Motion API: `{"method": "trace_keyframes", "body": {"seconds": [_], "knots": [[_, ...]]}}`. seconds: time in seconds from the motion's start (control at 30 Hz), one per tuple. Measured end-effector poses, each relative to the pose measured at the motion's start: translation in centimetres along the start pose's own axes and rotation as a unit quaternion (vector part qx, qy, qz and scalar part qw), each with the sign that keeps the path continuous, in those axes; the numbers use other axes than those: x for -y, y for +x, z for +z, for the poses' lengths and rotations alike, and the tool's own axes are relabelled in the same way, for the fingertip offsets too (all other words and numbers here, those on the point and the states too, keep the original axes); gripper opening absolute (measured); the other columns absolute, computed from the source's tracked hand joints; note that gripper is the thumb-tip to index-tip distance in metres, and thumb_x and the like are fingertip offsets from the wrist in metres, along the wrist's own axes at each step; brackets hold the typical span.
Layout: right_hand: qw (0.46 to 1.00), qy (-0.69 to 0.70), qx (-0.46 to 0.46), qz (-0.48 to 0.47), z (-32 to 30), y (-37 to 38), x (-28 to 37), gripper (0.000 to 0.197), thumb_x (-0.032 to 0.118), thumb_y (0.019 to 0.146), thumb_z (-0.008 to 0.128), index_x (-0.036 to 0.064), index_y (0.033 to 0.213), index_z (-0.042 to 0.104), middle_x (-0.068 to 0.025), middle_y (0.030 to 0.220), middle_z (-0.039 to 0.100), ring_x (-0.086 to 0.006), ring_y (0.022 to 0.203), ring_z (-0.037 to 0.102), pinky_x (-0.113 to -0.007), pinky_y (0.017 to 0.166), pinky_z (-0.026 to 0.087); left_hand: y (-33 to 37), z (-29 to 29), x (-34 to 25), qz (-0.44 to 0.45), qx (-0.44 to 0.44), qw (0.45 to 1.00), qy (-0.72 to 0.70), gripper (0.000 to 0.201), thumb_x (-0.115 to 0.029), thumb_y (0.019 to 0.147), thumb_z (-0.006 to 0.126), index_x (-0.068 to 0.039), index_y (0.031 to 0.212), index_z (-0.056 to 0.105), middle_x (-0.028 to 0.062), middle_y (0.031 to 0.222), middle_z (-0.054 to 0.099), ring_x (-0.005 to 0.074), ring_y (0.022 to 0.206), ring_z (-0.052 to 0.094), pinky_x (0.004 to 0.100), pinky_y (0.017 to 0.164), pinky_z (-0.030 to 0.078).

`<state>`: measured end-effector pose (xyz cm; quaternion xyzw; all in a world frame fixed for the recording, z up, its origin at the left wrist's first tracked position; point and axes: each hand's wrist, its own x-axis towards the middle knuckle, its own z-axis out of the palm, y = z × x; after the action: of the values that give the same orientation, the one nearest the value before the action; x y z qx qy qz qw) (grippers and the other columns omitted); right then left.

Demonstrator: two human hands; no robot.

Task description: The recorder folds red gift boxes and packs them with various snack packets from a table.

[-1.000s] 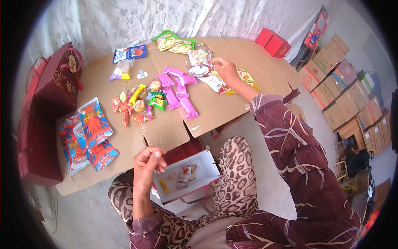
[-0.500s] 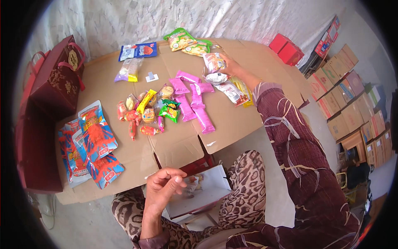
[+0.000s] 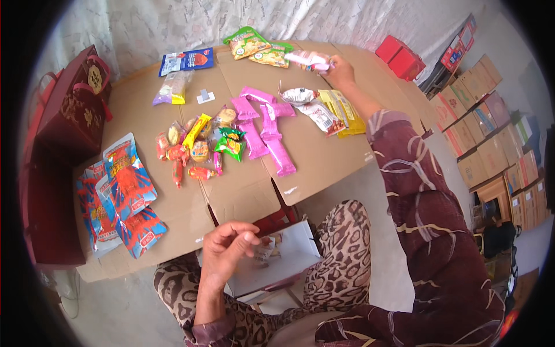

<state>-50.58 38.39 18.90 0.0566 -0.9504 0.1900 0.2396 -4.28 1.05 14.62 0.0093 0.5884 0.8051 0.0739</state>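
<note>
Left of the left hand (image 3: 231, 251), the uppermost red-and-blue pouch (image 3: 128, 173) bears a red badge (image 3: 140, 204) with pale characters near its lower edge. Well left of the right hand (image 3: 340, 74), the blue packet (image 3: 186, 61) carries white lettering. Beyond and left of the same hand, the green-and-yellow packets (image 3: 247, 43) show print too small to read. Print on the packet (image 3: 306, 59) in its grasp is blurred. Nearer the body than that hand, the white packet (image 3: 319, 117) displays a barcode (image 3: 337, 125). Far right of it, stacked cartons (image 3: 483, 139) bear printed panels, wording illegible.
</note>
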Motion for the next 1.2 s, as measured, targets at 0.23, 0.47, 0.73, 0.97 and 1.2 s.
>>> {"method": "trace_keyframes", "body": {"seconds": [0.23,0.47,0.73,0.97,1.2], "knots": [[0.867,0.476,0.136,0.066,-13.2,-19.7,12.1,0.027,0.003,0.088,0.063,0.0019,0.115,0.057,-0.0067,0.099,0.067,-0.0140,0.090,0.066,-0.028,0.074,0.051,-0.3,-1.5,0.4,0.011,-0.073,0.995,0.062,0.030,-0.034,0.097,0.057,-0.005,0.100,0.063,0.0021,0.080,0.065,0.0065,0.061,0.055,0.0208,0.055,0.040],[0.874,0.310,0.370,-0.058,-13.3,-38.4,13.2,0.020,0.002,0.084,0.071,0.0042,0.098,0.056,0.0009,0.078,0.051,-0.0076,0.078,0.050,-0.026,0.073,0.046,-0.6,-2.5,1.1,0.046,-0.097,0.994,0.035,0.025,-0.027,0.099,0.055,-0.004,0.102,0.063,0.0024,0.081,0.064,0.0074,0.061,0.054,0.0216,0.055,0.039],[0.873,0.274,0.401,-0.027,-4.6,-47.6,17.2,0.018,0.005,0.090,0.064,0.0048,0.108,0.061,-0.0149,0.089,0.068,-0.0202,0.076,0.066,-0.035,0.070,0.053,-0.9,-3.1,1.9,0.073,-0.103,0.992,0.007,0.024,-0.029,0.096,0.062,-0.005,0.098,0.068,0.0019,0.079,0.066,0.0052,0.061,0.055,0.0203,0.056,0.040],[0.866,0.282,0.403,-0.090,-7.2,-44.2,15.5,0.023,0.008,0.090,0.063,0.0032,0.113,0.063,-0.0130,0.099,0.068,-0.0213,0.083,0.067,-0.033,0.075,0.054,-0.4,-3.1,1.7,0.084,-0.099,0.991,0.013,0.025,-0.029,0.096,0.062,-0.005,0.099,0.067,0.0019,0.079,0.066,0.0054,0.061,0.055,0.0204,0.056,0.040],[0.940,0.258,0.218,-0.053,-10.8,-35.4,10.6,0.015,0.010,0.090,0.063,0.0024,0.103,0.067,-0.0110,0.092,0.069,-0.0159,0.079,0.067,-0.030,0.071,0.053,-0.9,-2.8,1.8,0.046,-0.129,0.990,0.039,0.021,-0.027,0.096,0.061,-0.006,0.098,0.067,0.0006,0.078,0.065,0.0058,0.061,0.055,0.0208,0.054,0.040]]}}
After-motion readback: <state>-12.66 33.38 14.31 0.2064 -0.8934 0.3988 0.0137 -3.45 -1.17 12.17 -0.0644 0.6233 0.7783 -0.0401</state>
